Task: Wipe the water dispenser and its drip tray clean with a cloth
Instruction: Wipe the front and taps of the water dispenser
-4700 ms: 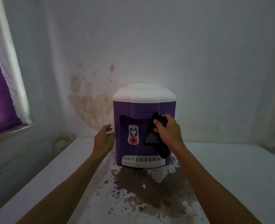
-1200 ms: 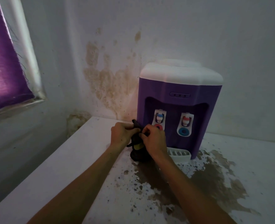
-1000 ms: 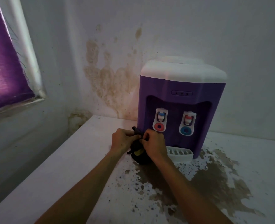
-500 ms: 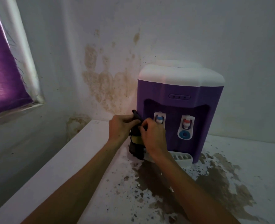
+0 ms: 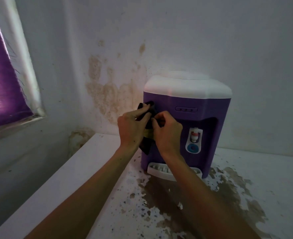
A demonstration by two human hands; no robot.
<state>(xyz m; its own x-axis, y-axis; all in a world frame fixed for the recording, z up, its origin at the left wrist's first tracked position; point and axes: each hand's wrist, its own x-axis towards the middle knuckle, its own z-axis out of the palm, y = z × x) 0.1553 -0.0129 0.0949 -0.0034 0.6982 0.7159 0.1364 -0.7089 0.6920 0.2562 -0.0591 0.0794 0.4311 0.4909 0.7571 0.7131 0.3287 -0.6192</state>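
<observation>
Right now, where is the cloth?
The dark cloth is gripped between both hands, against the purple dispenser's front left corner, above the drip tray.

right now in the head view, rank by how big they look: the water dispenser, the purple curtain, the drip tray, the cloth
1. water dispenser
2. purple curtain, cut off by the frame edge, so its rank against the dispenser is unsure
3. drip tray, partly behind the right forearm
4. cloth, mostly hidden by both hands, so its rank against the tray is unsure

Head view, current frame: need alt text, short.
Two bare hands, left hand and right hand, grip a dark cloth against the front left of a purple water dispenser with a white top. Its white drip tray sits on a stained white table.
</observation>
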